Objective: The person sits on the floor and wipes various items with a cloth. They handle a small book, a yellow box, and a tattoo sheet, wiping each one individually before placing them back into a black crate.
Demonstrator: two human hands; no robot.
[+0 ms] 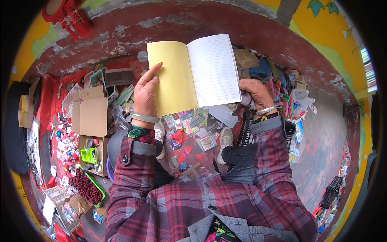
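An open notebook is held up before me, its yellow inside cover on the left and a white lined page on the right. My left hand grips the cover's left edge, thumb and index finger lying over the yellow side. At the page's lower right edge, my right hand is closed on the notebook, most of its fingers out of sight behind it. A greyish, fuzzy bundle shows beneath the right palm; whether that hand holds it too, I cannot tell.
Small packets and toys lie on the floor between my shoes. On the left stand an open cardboard box, a white basket and a green-rimmed tray of dark red beads. A black crate and plastic bags are at right.
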